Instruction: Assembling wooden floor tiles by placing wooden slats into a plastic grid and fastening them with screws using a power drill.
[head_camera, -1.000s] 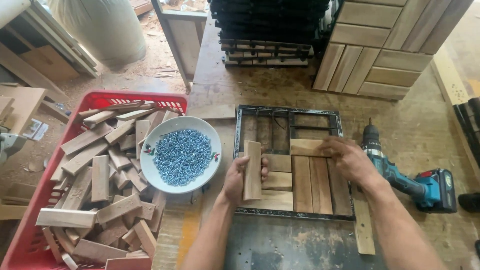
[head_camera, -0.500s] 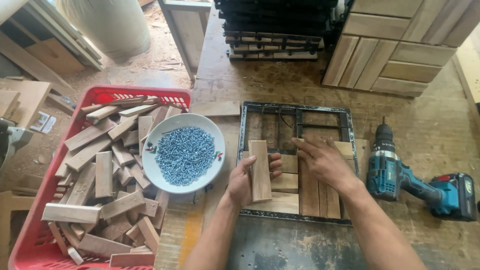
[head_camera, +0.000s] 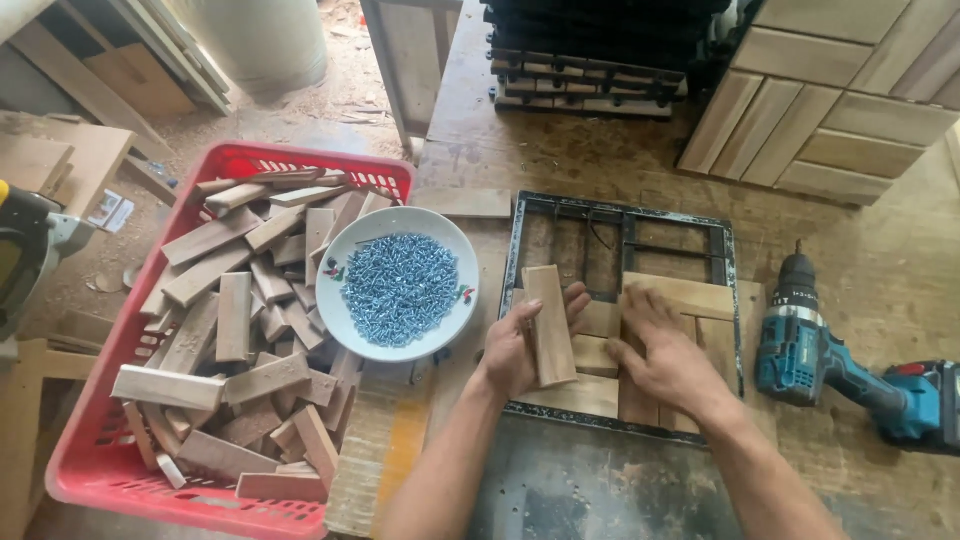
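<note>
Sawdust-strewn workbench (head_camera: 480, 160) fills the frame; a red crate (head_camera: 90, 470) of wood offcuts is seen lower left. At centre right, a black frame (head_camera: 520, 240) is partly filled with slats. One wood slat (head_camera: 548, 325) is gripped by the left hand (head_camera: 520, 350); the right hand (head_camera: 665, 360) is laid flat, fingers spread, on set slats.

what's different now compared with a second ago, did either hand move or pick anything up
The right hand slid left from the far right slats to the middle ones, close to the left hand. The left hand kept hold of its upright wooden slat. Nothing was let go. The bowl of screws, red crate and drill stayed put.
</note>
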